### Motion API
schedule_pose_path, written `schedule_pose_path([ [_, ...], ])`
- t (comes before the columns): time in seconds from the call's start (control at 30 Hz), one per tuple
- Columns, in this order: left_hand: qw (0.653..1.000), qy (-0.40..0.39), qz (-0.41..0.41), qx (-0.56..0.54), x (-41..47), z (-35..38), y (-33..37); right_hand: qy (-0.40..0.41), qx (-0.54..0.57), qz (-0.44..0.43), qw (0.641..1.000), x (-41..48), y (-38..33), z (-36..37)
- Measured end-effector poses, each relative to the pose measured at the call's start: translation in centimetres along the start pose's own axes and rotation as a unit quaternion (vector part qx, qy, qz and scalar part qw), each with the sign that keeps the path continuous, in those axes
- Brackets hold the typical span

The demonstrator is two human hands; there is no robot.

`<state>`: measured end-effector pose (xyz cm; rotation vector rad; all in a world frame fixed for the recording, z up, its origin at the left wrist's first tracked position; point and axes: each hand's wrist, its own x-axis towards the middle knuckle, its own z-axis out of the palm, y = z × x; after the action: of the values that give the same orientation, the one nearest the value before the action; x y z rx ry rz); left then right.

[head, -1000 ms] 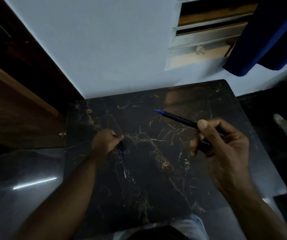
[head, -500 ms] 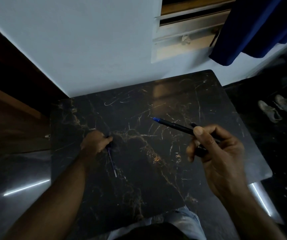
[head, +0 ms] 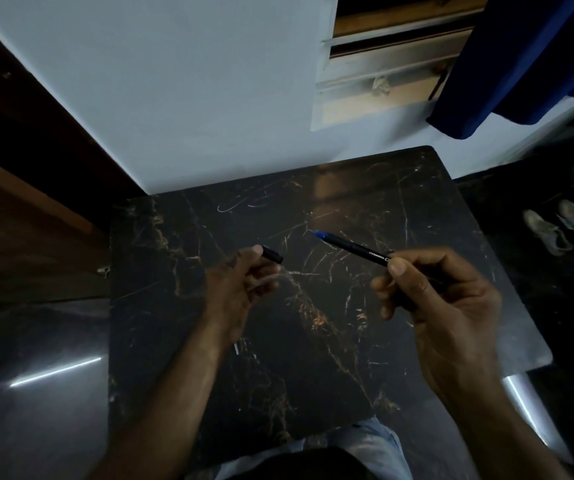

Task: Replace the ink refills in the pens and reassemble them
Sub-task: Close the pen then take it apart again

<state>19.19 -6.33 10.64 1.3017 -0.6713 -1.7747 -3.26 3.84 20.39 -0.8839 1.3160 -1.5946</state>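
My right hand (head: 434, 306) grips a black pen barrel (head: 354, 249) with a blue tip that points up and left over the black marble table (head: 347, 341). My left hand (head: 237, 289) is raised above the table and holds a short black pen piece (head: 272, 253) between thumb and fingers, its end pointing right toward the barrel. The two parts are apart, with a gap between them. A thin refill tip (head: 236, 348) shows just below my left wrist; the rest of it is hidden by the arm.
The table stands against a pale blue wall (head: 209, 98). A dark wooden door (head: 19, 202) is on the left, a blue curtain (head: 520, 64) at the upper right. Shoes (head: 555, 226) lie on the floor to the right.
My left hand has lifted off the table and moved right, now holding the short black piece. The right hand keeps the barrel in about the same place.
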Motion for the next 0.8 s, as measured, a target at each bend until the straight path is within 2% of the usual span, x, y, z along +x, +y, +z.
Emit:
schedule_pose_path([
  [0.07, 0.995, -0.036, 0.035, -0.087, -2.2, 1.8, 2.0, 0.001, -0.018, -0.031, 0.999, -0.1, -0.1, -0.2],
  [0.17, 0.986, -0.078, 0.083, -0.120, -4.6, 3.7, 4.7, -0.012, -0.045, -0.069, 0.996, -0.3, -0.4, -0.2],
  [0.47, 0.982, -0.082, 0.158, -0.063, -7.3, 5.6, 6.3, -0.041, -0.061, -0.118, 0.990, -0.6, -1.0, 0.7],
  [0.8, 0.981, -0.070, 0.154, -0.094, -8.0, 5.0, 6.2, -0.020, -0.009, -0.121, 0.992, -0.9, -1.3, 0.4],
])
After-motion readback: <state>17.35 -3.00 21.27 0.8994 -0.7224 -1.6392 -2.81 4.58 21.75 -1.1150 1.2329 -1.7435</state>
